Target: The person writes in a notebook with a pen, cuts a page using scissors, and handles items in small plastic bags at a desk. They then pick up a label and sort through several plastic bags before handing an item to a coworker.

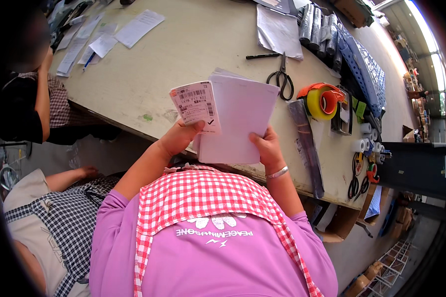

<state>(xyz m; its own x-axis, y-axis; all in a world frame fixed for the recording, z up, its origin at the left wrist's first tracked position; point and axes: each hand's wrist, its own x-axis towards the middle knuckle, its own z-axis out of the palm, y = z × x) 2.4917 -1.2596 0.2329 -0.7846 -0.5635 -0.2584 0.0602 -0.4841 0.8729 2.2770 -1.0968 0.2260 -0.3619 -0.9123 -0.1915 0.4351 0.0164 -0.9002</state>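
My left hand [181,137] is closed on a stack of small shipping labels [195,106], the top one printed with barcodes and bearing a black tick mark. In my right hand [266,147] is a thicker stack of white paper sheets [238,119], its thumb pressed on the face near the lower right edge. The labels overlap the left side of the sheets, and both stacks are held up above the near edge of the table [158,74]. The fingers of both hands are mostly hidden behind the paper.
Black-handled scissors [281,79] and a black marker [262,56] lie beyond the sheets. To the right stand a tape dispenser [324,99] with yellow tape, several small white rolls [365,137] and more scissors [354,178]. Papers [139,28] lie far left. Two people sit at the left.
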